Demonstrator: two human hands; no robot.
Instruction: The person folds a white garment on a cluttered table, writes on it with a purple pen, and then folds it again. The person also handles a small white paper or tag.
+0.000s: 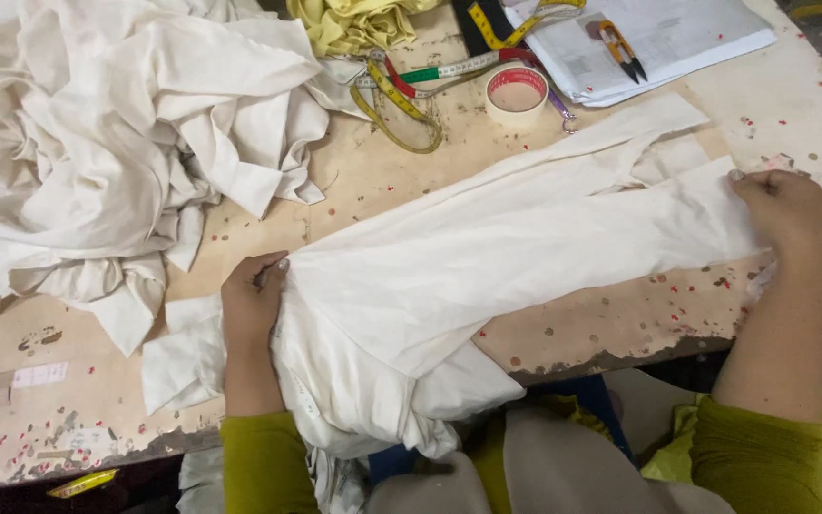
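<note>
Two hands on one white garment [487, 257]. Your left hand [252, 303] clenches a bunched fold of it at the near-left end, fingers [273, 271] curled tight into the cloth. Your right hand [785, 211] grips the far-right end, fingers [749, 183] closed over the fabric edge, knuckles up. Garment stretches flat across the desk [354, 181] between your two hands, running from low left up to the right; the lower part spills off the desk's near edge below your left fingers, down toward your lap. Both sleeves olive green.

Left of your left fingers and beyond them: big heap of crumpled white cloth [116, 143], well apart from the held garment, some loose flaps lying near your left wrist. Straight beyond the space between your hands: roll of tape [517, 94] with red inner rim, touching a tangle of yellow measuring tape [397, 100]. Yellow-green cloth [354, 24] lies just past that tangle. Beyond your right fingers: stack of white papers [687, 43] with small thread snips [620, 48], orange-handled, lying on top. Desk surface worn, speckled with small red dots, paint chipped along the near edge.
</note>
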